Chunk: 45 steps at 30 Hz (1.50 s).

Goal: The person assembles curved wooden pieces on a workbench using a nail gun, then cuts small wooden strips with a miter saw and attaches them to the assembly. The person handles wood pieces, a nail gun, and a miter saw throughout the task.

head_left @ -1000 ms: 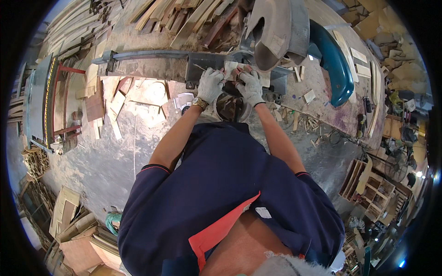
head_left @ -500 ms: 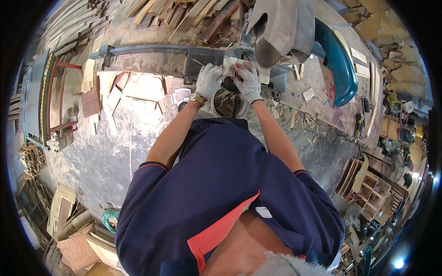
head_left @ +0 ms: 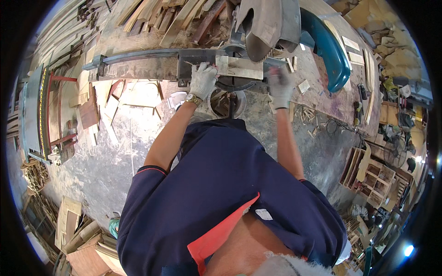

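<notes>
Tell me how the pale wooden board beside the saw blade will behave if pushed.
The pale wooden board looks stiff, its edges running straight. Small against the miter saw, it is probably light. Its flat, rectangular shape suggests sliding rather than rolling.

No word, number or sign can be read, also not on the small white patch (head_left: 264,214) of the near dark blue shirt (head_left: 207,179).

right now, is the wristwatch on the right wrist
No, the gold-toned wristwatch is around the wrist of the left hand.
</notes>
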Available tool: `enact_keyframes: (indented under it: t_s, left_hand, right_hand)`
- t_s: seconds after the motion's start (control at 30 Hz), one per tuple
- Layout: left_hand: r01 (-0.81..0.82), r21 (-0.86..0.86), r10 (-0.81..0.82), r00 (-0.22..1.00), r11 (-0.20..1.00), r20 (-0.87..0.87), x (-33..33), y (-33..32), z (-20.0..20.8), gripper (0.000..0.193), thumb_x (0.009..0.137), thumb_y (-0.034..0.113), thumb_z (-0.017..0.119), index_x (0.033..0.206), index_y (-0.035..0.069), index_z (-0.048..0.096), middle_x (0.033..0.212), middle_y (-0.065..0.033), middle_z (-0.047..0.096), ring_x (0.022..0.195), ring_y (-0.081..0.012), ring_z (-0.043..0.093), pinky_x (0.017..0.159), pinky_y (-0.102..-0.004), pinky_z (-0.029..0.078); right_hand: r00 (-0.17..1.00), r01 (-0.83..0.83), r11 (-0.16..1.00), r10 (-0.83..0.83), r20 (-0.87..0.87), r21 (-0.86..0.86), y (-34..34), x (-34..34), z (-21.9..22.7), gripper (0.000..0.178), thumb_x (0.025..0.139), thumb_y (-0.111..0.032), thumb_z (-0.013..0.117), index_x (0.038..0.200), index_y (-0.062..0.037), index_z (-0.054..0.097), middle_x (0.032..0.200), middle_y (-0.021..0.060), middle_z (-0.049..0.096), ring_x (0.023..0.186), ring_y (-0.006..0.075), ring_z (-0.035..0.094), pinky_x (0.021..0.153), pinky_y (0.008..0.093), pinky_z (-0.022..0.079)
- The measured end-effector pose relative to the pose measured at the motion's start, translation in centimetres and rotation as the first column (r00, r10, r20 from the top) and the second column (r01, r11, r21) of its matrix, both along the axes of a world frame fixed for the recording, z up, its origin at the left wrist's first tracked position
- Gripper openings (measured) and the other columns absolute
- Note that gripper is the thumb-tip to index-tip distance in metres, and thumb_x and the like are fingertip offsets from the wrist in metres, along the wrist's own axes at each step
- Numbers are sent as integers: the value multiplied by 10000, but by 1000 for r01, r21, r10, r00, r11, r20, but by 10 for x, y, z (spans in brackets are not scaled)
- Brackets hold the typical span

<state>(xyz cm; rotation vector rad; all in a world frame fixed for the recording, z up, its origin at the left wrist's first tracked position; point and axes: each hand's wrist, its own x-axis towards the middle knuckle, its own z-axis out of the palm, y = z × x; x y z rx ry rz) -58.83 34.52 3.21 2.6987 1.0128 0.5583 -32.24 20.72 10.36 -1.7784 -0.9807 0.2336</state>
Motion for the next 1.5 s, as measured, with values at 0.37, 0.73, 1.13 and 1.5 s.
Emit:
enact_keyframes:
  t_s: [0.37,0.73,1.13,1.5]
  left_hand:
    - [69,10,-70,998,998,11,13,6,-21,315,905,307,677,1121,79,705,1111,-81,746,1262,-283,620,1060,-465,432]
    - [72,-48,-69,995,996,65,16,-2,-32,250,954,277,640,1125,99,673,1227,-80,711,1337,-268,566,1153,-542,365]
    - [91,-83,-86,995,992,54,15,-3,-20,236,940,256,662,1128,114,647,1208,-79,698,1329,-303,570,1152,-614,332]
    - [92,-69,-93,996,993,-2,17,-6,-21,251,932,264,664,1138,122,646,1246,-63,695,1328,-281,572,1144,-629,322]
  right_hand:
    - [915,-347,899,387,117,-266,36,4,331,664,1008,-577,577,1423,-59,556,1099,133,705,963,204,694,806,368,578]
    - [974,-71,847,-54,-218,-527,-21,-73,231,388,843,-84,671,1181,72,561,858,151,706,654,165,703,600,337,594]
    - [983,95,897,-154,-103,-431,-75,-104,92,255,777,-90,705,1001,-12,612,809,89,684,749,206,693,723,344,547]
    - [983,124,886,-170,-65,-447,-79,-105,79,257,782,-110,713,1000,-17,613,813,101,701,738,221,707,705,355,555]
